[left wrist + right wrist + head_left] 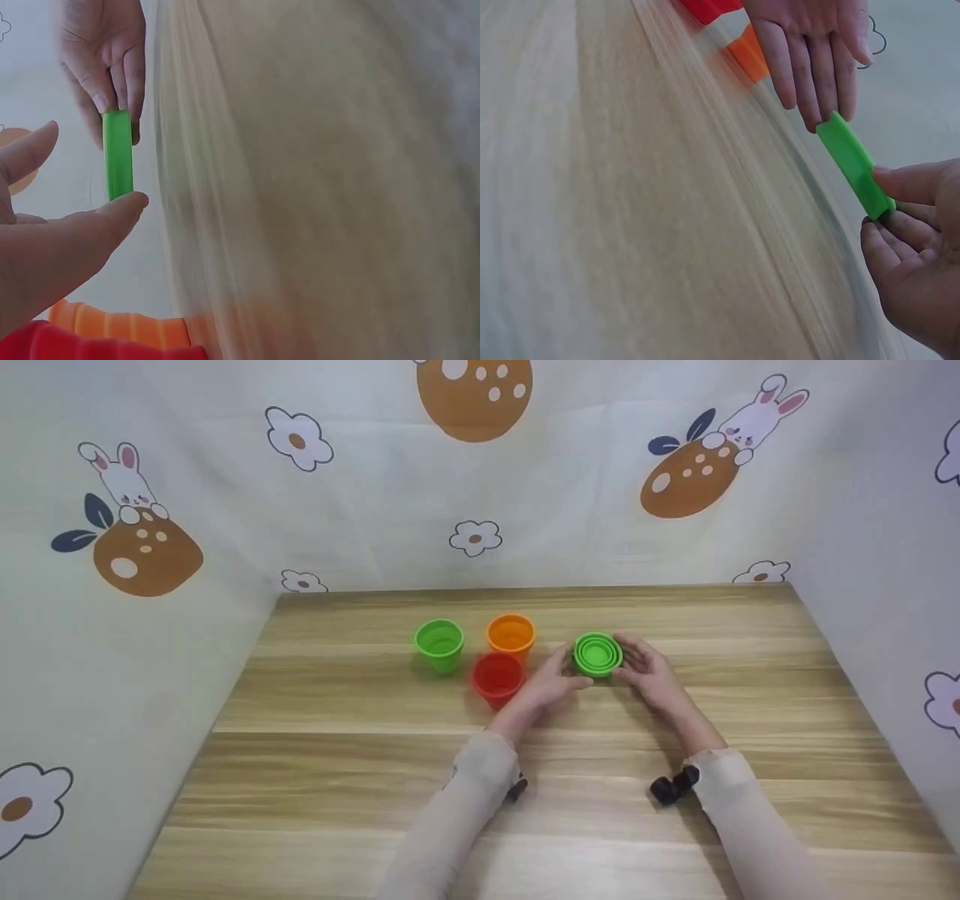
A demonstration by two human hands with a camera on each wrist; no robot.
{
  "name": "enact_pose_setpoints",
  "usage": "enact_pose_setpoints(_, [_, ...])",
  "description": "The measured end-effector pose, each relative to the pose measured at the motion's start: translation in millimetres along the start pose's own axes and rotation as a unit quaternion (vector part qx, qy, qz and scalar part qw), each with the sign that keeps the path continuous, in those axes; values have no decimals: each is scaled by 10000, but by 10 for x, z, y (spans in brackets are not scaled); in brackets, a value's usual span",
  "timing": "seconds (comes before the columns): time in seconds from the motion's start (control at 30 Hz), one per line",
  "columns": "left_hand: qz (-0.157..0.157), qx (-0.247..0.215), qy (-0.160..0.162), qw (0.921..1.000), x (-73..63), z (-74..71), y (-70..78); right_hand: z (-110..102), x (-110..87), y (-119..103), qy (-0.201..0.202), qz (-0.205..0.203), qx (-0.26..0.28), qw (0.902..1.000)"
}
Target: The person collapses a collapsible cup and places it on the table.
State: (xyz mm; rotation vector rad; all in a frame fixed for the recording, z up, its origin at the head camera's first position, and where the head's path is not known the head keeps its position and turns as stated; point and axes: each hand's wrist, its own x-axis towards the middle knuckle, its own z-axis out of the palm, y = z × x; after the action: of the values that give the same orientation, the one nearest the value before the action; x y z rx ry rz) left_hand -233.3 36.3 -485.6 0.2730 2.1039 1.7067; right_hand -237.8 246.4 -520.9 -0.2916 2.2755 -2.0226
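A collapsible green cup (pixel 598 655), pressed flat into concentric rings, is between both hands in the head view. My right hand (pixel 654 675) pinches its right edge; in the right wrist view the thumb (pixel 911 182) lies on one face and fingers are behind the other. On the opposite side, my left hand (pixel 551 681) touches the rim with straight fingertips, its thumb apart from the cup. Edge-on, the flattened cup (pixel 118 154) appears as a thin green band in the left wrist view. Close beside the left wrist stands an expanded red cup (pixel 498 681).
Behind the red cup is an orange cup (pixel 511 636), and left of them a taller, expanded green cup (pixel 440 646). All stand mouth up on the wood-grain table (pixel 330 780). Patterned cloth walls (pixel 375 495) enclose the table's back and sides.
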Motion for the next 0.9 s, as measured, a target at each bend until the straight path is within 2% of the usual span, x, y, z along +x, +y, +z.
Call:
enact_pose_setpoints(0.4, [-274,-405,-267,9984,41,23,-50,-39,-20,-2,-393,221,-312,9985])
enact_pose_setpoints(0.6, [-289,-456,-261,9982,47,36,-69,-28,-6,6,-413,192,-329,9984])
enact_pose_setpoints(0.9, [-335,-283,-121,9990,23,38,-37,-27,-14,-28,-353,163,-329,9987])
